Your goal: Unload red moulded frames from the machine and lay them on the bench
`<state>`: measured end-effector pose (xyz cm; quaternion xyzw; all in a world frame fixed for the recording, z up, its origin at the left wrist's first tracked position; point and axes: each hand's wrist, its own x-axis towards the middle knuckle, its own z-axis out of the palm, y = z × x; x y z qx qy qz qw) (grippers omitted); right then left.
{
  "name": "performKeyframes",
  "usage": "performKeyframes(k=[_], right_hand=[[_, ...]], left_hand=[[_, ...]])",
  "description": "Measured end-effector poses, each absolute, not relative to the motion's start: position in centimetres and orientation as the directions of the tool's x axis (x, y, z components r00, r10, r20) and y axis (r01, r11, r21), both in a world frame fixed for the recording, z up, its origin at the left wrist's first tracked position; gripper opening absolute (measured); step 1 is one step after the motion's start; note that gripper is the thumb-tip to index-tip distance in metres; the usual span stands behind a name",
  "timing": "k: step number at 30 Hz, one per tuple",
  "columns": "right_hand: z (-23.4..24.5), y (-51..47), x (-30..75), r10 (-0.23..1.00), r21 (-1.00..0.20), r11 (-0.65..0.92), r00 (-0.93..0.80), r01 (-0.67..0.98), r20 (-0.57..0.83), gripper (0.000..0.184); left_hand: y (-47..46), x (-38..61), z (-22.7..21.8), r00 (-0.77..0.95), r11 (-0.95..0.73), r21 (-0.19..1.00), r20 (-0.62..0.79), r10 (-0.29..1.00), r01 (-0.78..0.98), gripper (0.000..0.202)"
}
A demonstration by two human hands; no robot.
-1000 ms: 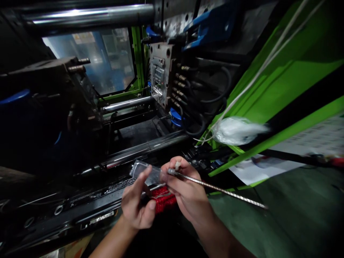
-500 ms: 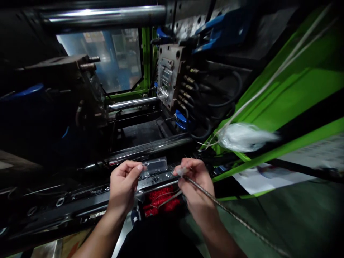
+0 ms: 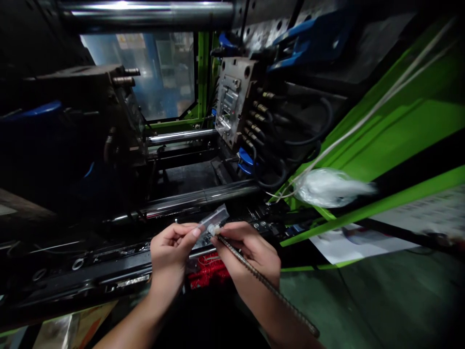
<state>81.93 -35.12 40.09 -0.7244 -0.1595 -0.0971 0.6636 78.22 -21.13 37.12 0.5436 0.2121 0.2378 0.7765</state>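
My left hand (image 3: 170,254) is closed, thumb and fingers pinching one end of a clear, flat rectangular plastic piece (image 3: 219,214) that tilts up to the right. Against its lower side, my right hand (image 3: 249,254) pinches a small whitish wad (image 3: 213,229); what it is made of I cannot make out. A long, thin braided cord or hose (image 3: 269,287) runs from these right fingertips down across the hand to the lower right. The two hands are close together, over the front rail of a moulding machine.
Beyond the hands stand a metal mould half (image 3: 231,102) with hoses (image 3: 308,140) and steel guide bars (image 3: 196,199). A clear plastic bag (image 3: 323,187) hangs by the green panel (image 3: 407,116) on the right. Red cloth-like material (image 3: 209,271) lies below the hands.
My right hand has moved left, bringing the whitish wad against the plastic piece. The plastic piece has tilted upward at its far end. The cord has swung with my right hand.
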Motion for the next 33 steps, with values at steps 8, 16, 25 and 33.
performKeyframes(k=[8, 16, 25, 33], right_hand=[[40.0, -35.3, 82.0, 0.142, -0.884, -0.101, 0.886, 0.456, 0.441, 0.006], [39.7, -36.0, 83.0, 0.251, -0.861, -0.029, 0.838, 0.508, 0.485, 0.009], [39.7, -37.5, 83.2, 0.363, -0.83, -0.034, 0.781, 0.557, 0.509, 0.02], [39.8, -37.7, 83.1, 0.436, -0.847, 0.013, 0.759, 0.531, 0.483, 0.021]], left_hand=[[-21.7, 76.9, 37.0, 0.832, 0.284, 0.936, 0.015, 0.554, -0.206, 0.011], [-21.9, 76.8, 36.3, 0.85, 0.206, 0.926, 0.181, 0.495, -0.317, 0.004], [-19.8, 77.2, 37.2, 0.969, 0.216, 0.972, 0.043, 0.242, -0.097, 0.024], [-19.5, 78.2, 39.1, 0.974, 0.278, 0.95, -0.185, 0.134, 0.142, 0.024]])
